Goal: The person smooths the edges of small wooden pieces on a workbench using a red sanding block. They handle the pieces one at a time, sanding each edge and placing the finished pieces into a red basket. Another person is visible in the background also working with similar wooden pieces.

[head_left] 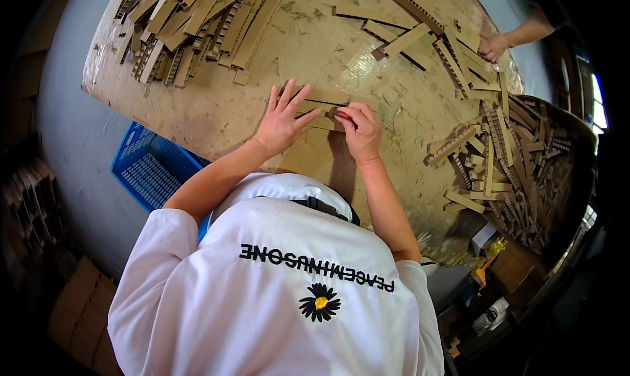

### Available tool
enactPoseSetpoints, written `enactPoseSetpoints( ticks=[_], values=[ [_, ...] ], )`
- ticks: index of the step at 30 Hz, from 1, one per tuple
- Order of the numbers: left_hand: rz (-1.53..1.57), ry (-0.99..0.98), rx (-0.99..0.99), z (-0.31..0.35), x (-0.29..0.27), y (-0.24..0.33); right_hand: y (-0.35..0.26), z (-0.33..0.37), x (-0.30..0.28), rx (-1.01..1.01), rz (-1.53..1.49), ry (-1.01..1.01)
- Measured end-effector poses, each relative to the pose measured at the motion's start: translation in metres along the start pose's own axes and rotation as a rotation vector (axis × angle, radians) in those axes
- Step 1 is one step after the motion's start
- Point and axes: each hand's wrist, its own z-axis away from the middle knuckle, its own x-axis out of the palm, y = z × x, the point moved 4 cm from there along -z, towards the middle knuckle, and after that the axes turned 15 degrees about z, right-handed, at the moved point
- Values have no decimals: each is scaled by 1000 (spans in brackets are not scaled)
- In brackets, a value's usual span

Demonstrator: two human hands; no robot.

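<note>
My left hand (281,123) lies with its fingers spread across a flat piece of brown cardboard (319,95) on the table in front of me. Nothing is gripped in it. Close by on the right, my right hand (363,134) is closed around a small red-handled tool (344,115). The tool's dark end points left, toward my left fingertips, and rests at or just above the cardboard. Its exact kind is too small to make out, and my fingers cover part of it.
Honeycomb cardboard strips (252,41) are piled at the table's far left. More strips (410,38) are scattered at the far right, where another person's hand (495,46) touches some. A heap of strips (525,172) fills the right side. A blue plastic crate (147,172) stands below the worn table's (216,113) left edge.
</note>
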Motion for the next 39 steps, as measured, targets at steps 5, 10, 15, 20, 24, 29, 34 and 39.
enactPoseSetpoints(
  ticks=[5,10,15,20,24,29,34,39],
  values=[
    [-11,-9,-8,-1,-2,-1,3,2,5,18,-29,-30],
    [-26,9,14,3,3,-3,0,3,3,-19,-23,6],
    [-23,-32,-23,-2,-2,5,2,6,3,45,-54,-36],
    [-16,-59,-43,-5,-5,5,-6,0,-9,83,-48,-67],
    [-8,-56,-51,-2,-3,-1,-8,6,-38,230,-205,182],
    [-1,-36,-28,-3,-6,5,-2,36,-33,239,-144,79],
    [-6,-38,-21,-4,-6,6,-2,41,-15,174,-119,40],
    [-11,-25,-20,-4,-6,6,1,40,-7,114,-78,14]
  ],
)
